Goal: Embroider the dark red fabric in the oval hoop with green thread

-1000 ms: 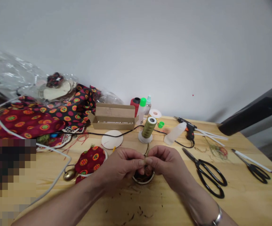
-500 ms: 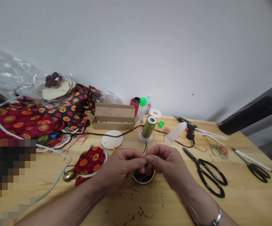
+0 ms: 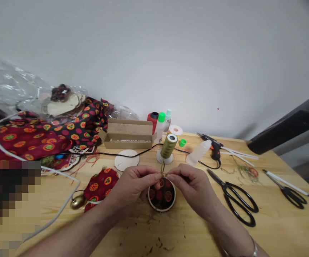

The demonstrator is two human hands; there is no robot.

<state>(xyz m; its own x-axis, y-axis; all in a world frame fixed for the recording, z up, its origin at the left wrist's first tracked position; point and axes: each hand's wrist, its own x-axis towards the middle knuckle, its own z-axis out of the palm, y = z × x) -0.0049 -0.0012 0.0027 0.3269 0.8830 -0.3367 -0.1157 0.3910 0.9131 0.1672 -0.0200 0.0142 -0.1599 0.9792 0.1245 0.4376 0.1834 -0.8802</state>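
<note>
My left hand (image 3: 135, 185) and my right hand (image 3: 190, 184) meet at the middle of the wooden table (image 3: 272, 228). Both pinch a thin olive thread (image 3: 163, 168) at the far edge of a small round fabric-covered disc (image 3: 162, 194) with a dark red dotted print. The thread runs up to an olive thread spool (image 3: 168, 146) standing just behind. The disc lies flat between my fingertips. A second fabric-covered piece (image 3: 101, 185) lies to the left of my left hand.
Large black scissors (image 3: 237, 201) and smaller scissors (image 3: 290, 194) lie right. A glue gun (image 3: 213, 146), white bottle (image 3: 197, 153), cardboard box (image 3: 129, 134), plain wooden disc (image 3: 127, 160) and small bottles (image 3: 161, 123) stand behind. Patterned cloth (image 3: 42, 135), plastic bags and a white cable (image 3: 63, 203) fill the left.
My hands have moved a little away from me and apart, so the fabric-covered disc is now uncovered below the fingertips. The thread is pulled tighter between both pinches.
</note>
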